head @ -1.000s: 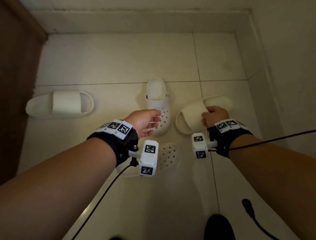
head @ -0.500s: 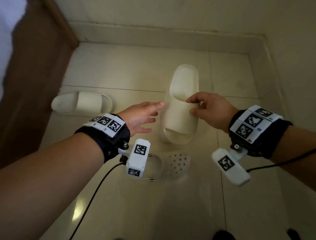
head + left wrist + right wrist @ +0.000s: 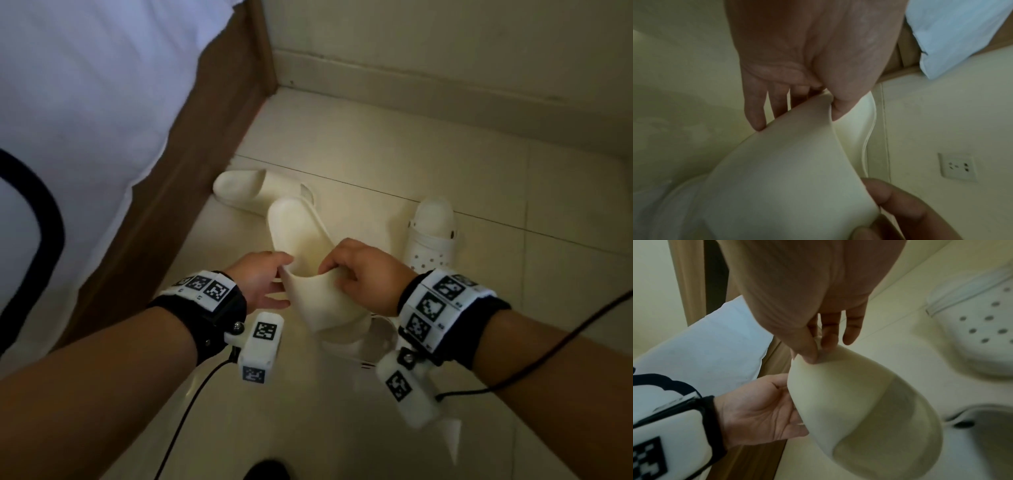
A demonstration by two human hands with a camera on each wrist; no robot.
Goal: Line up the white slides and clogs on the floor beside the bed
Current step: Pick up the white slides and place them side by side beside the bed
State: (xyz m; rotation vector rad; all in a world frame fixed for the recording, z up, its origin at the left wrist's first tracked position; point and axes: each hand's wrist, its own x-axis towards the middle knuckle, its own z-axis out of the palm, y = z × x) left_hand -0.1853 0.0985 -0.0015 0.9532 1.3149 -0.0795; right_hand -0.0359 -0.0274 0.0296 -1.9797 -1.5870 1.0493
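Note:
I hold a white slide (image 3: 301,240) in the air over the floor, heel end pointing away from me. My left hand (image 3: 278,278) pinches the left edge of its strap (image 3: 797,162), thumb inside. My right hand (image 3: 331,270) pinches the right edge of the strap (image 3: 838,386). A second slide (image 3: 239,188) lies on its side on the floor against the bed frame, just beyond the held one. One white clog (image 3: 432,236) stands to the right. Another clog (image 3: 375,339) lies below the held slide, mostly hidden.
The bed with its white sheet (image 3: 85,102) and brown frame (image 3: 191,164) runs along the left. A skirting wall (image 3: 411,82) closes the far side. A wall socket (image 3: 957,167) shows in the left wrist view. Black cables (image 3: 191,404) trail from both wrists.
The slide has been carried left toward the bed. My left hand, spread beside it before, now pinches the strap together with the right hand. The view has turned toward the bed.

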